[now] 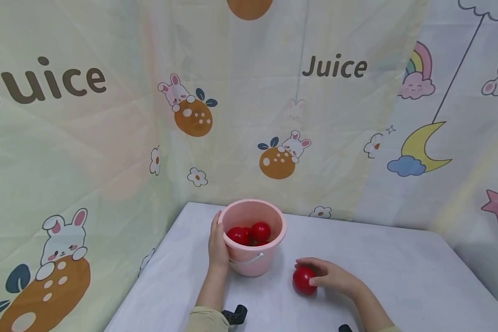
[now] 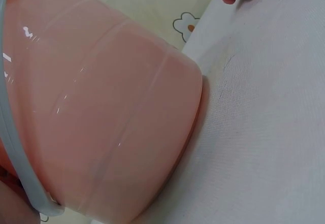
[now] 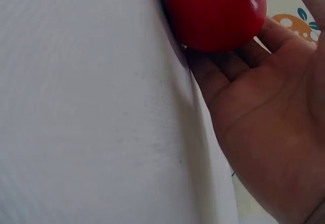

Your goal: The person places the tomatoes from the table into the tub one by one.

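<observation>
A pink bucket (image 1: 253,260) with a pale handle (image 2: 18,148) stands upright on the table, several red apples (image 1: 260,231) inside it. Along its left side my left hand (image 1: 218,244) rests with straight fingers, the fingertips up at the rim. To the right of the bucket, my right hand (image 1: 332,275) holds one glossy red apple (image 1: 304,280) low over the table, thumb on the near side and fingers around the far side. Up close in the right wrist view, that apple (image 3: 216,16) sits against the fingers, right by the white cloth.
White cloth covers the table (image 1: 398,263). Printed fabric walls (image 1: 240,152) with rabbits and fruit rise behind the table and on its left. The bucket stands near the back edge.
</observation>
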### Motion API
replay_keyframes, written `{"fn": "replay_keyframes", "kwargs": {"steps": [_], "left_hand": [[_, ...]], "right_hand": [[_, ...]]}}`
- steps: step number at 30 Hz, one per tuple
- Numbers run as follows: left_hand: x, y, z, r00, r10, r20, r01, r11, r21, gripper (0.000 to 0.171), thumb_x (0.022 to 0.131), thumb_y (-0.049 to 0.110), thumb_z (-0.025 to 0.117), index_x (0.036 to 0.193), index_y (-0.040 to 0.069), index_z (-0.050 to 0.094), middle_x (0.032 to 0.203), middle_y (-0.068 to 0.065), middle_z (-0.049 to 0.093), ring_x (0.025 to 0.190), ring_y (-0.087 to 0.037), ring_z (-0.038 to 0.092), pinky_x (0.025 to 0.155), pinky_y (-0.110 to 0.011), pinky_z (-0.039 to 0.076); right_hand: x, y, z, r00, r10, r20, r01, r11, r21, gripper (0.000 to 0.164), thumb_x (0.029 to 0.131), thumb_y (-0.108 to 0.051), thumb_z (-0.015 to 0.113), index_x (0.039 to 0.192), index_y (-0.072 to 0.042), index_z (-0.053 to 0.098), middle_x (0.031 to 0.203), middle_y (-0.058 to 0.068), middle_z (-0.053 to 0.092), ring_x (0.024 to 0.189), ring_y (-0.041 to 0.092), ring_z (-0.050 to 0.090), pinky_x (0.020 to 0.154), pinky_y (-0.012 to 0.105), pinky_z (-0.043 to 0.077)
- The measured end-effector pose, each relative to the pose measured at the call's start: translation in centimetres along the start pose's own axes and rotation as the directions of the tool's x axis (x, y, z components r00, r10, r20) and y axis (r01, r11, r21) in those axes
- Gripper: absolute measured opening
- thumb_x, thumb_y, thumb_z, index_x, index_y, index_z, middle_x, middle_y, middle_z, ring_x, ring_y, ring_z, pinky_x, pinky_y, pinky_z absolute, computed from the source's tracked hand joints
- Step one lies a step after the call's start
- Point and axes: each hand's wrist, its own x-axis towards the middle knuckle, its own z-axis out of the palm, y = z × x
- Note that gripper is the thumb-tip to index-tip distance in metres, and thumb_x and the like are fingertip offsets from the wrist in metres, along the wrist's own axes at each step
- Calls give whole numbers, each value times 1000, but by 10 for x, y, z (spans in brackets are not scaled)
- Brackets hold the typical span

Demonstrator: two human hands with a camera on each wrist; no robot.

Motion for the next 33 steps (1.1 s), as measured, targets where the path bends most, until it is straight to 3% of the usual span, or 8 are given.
{"fn": "replay_keyframes", "kwargs": {"steps": [9, 24, 33], "left_hand": [[-2, 2, -1, 1000, -4, 6, 4, 1000, 3, 47, 101, 44, 46, 146, 49, 34, 149, 16, 42, 141, -19, 37, 106, -57, 45], [-2, 2, 1, 1000, -5, 7, 5, 1000, -1, 46, 101, 45, 46, 145, 51, 33, 148, 18, 43, 140, -17, 37, 107, -56, 44], [-1, 0, 0, 1000, 4, 2, -4, 1000, -1, 46, 101, 43, 46, 145, 51, 34, 148, 17, 43, 140, -18, 38, 106, -55, 45]], "right_hand": [[-1, 3, 5, 1000, 6, -21, -6, 1000, 7, 66, 83, -33, 76, 143, -22, 51, 143, 9, 53, 131, 32, 44, 92, 48, 56], [-2, 2, 11, 998, 45, -44, -45, 999, 1, 79, 69, -31, 87, 141, -28, 52, 143, 11, 50, 131, 38, 43, 89, 53, 56], [-2, 3, 13, 998, 48, -46, -49, 999, -21, 73, 72, -30, 86, 137, -31, 54, 141, 9, 51, 129, 37, 44, 89, 54, 55]]}}
